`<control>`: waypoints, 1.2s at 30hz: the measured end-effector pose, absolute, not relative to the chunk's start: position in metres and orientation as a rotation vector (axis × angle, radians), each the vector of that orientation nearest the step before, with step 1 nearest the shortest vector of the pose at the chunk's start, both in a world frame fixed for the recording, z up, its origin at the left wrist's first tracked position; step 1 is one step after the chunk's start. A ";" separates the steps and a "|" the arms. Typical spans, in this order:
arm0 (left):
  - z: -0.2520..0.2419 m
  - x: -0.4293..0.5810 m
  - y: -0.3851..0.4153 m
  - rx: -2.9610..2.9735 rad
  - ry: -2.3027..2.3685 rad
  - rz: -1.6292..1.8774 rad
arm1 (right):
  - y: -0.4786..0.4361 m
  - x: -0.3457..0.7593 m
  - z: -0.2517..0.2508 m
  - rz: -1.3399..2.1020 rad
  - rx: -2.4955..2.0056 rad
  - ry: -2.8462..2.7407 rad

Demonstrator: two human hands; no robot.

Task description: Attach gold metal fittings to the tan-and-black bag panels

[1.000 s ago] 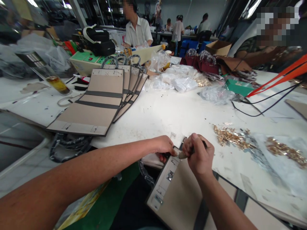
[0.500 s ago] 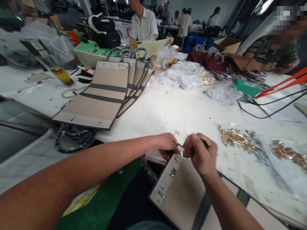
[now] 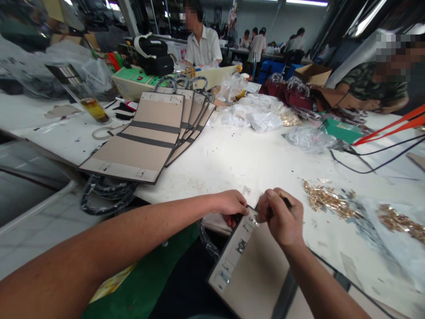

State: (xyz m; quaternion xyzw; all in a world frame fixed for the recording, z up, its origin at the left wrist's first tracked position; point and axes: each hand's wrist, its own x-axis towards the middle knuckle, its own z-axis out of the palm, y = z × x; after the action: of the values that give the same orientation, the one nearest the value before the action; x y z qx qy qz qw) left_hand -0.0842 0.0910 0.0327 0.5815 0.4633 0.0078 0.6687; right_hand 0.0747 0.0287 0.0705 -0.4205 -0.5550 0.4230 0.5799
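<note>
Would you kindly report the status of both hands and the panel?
Left hand holding corner of beige panel. Right hand gripping dark-ended tool. Gold metal pieces apart, to the right. Nothing visibly obstructing.

Near panel (image 3: 259,266) is tan with dark grey bands (image 3: 286,292); tabletop (image 3: 245,155) white, dark-specked; metal pieces (image 3: 327,199) gold; co-worker's shirt (image 3: 388,84) camouflage.

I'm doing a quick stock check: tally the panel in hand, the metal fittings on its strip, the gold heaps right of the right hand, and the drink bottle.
Panel: 1
Metal fittings: 3
Gold heaps: 2
Drink bottle: 1
Total: 7
</note>
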 end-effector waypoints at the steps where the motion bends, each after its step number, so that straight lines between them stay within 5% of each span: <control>1: 0.032 -0.084 0.091 1.311 1.042 0.022 | 0.028 0.076 0.073 0.975 -0.935 -1.284; 14: 0.027 -0.081 0.089 1.306 1.119 0.072 | 0.027 0.080 0.053 0.972 -0.867 -1.182; 22: 0.049 -0.080 0.079 1.574 1.136 0.098 | 0.020 0.103 0.062 0.838 -1.421 -1.553; 26: 0.037 -0.082 0.088 1.619 1.132 0.184 | -0.016 0.163 0.045 0.529 -1.802 -1.722; 36: 0.076 0.010 0.036 2.283 0.717 0.425 | -0.155 0.277 0.061 0.544 -1.882 -1.340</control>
State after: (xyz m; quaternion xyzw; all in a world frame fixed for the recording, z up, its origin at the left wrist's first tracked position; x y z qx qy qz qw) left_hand 0.0100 0.0362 0.0763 0.8805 0.2766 0.1639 0.3483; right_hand 0.2767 -0.1548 0.0609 -0.7352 -0.5236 0.2124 0.3746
